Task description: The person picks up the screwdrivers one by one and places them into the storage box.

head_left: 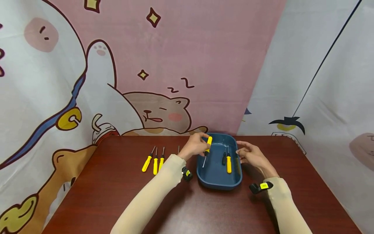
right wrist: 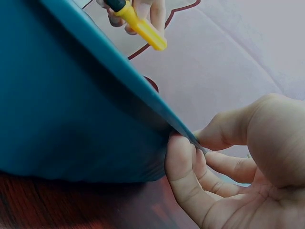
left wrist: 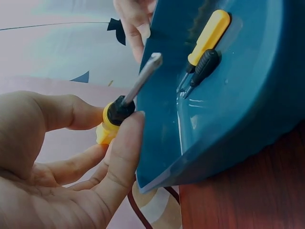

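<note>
Over the tray (head_left: 217, 183) holding two screwdrivers (head_left: 226, 161), left grip (head_left: 195, 145) pinches one screwdriver (head_left: 207, 148); right grip (head_left: 252, 155) pinches its rim.

A dark red-brown tabletop (head_left: 122, 195) is backed by a pink cartoon cloth (head_left: 187, 58) printed with a sleeping bear; a pale cloth (head_left: 327, 81) is hung at right.

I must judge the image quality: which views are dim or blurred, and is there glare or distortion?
Head view: bright and sharp, wide-angle bend at the edges, soft sheen on the table. Left wrist view: dim, the left hand near and soft, tray glossy. Right wrist view: dark, the right hand slightly blurred.
</note>
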A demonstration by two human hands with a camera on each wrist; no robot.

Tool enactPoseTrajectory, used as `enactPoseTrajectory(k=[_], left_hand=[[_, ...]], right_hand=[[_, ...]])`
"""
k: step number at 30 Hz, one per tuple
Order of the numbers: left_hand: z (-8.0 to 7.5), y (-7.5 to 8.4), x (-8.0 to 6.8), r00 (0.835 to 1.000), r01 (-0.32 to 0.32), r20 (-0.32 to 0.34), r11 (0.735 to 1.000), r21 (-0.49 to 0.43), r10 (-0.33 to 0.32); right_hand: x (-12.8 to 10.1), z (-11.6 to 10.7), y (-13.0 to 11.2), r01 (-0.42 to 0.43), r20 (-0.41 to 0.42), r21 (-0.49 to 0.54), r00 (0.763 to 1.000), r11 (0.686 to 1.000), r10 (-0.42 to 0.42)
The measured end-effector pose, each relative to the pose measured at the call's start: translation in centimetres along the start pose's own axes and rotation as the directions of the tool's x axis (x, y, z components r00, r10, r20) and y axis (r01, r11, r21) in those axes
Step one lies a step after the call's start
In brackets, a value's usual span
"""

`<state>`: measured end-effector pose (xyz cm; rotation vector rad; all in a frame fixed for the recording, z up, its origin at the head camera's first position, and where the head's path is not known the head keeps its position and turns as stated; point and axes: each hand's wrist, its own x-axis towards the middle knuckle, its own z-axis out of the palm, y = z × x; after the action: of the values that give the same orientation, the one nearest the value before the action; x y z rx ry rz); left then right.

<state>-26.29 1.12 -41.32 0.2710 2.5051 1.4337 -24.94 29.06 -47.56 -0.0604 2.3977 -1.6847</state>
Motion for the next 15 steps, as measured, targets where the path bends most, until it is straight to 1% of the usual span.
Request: enactPoseTrajectory(k=[5, 10, 15], left_hand=[[0.8, 0.2, 0.4, 1.0, 0.008, 0.009, 1.0, 0.027, -0.008], [1.6, 0.6, 0.9, 0.999, 0.031, 0.026, 0.997, 0.067, -0.032], [2.4, 0.5, 1.4, 0.997, 0.058, 0.036, 0.994, 0.097, -0.062]], right_hand=[[-0.1, 0.1, -0.1, -0.003, -0.004, -0.003, 1.0, 1.0, 0.003], [-0.2, 0.1, -0.2, -0.009, -0.004, -0.006, 1.0, 1.0, 0.009], [-0.2, 0.1, -0.1, -0.004, -0.007, -0.006, 1.0, 1.0, 0.004]])
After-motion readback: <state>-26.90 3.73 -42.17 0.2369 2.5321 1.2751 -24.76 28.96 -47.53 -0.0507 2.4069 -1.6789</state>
